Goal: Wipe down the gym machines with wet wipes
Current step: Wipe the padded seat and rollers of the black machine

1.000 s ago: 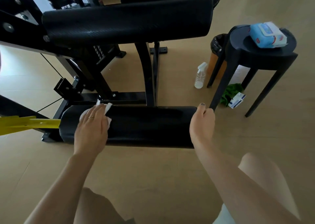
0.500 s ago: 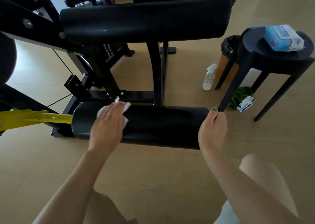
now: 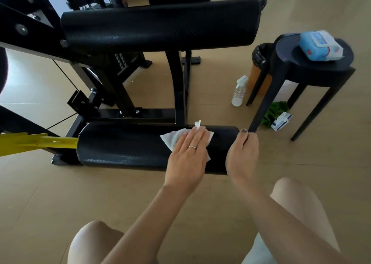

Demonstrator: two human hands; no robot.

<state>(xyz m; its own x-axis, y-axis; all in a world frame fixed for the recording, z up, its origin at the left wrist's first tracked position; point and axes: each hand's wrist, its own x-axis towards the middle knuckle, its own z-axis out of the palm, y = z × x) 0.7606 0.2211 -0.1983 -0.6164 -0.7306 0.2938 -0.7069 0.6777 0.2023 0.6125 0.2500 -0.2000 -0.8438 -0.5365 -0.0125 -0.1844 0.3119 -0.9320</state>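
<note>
The left hand (image 3: 187,157) lies flat on a white wet wipe (image 3: 174,138) and presses it onto the top of the lower roller pad (image 3: 124,145) of the black gym machine (image 3: 112,79); its fingers are straight and close together, so this grip is open and holds the wipe only by pressure, near the right part of the pad. One corner of the wipe stands up past the fingertips. The right hand (image 3: 242,153) is at the right end of the same pad, its thumb on top and the fingers curled around the end face, so this grip is closed on the pad. The two hands are near each other but do not touch. A yellow bar (image 3: 38,143) meets the left end of the pad. Above it, a longer upper pad (image 3: 160,25) lies across the frame of the machine. To the right stands a black stool (image 3: 309,67), and a blue pack of wet wipes (image 3: 319,46) lies on its seat. On the wooden floor (image 3: 220,79) just beside the stool stands a clear spray bottle (image 3: 239,92), and behind the stool there is a bin with a black bag (image 3: 260,53). Under the stool lie a green cloth (image 3: 276,112) and a small white and blue packet (image 3: 282,121). Both bare knees of the person are at the bottom edge.
</note>
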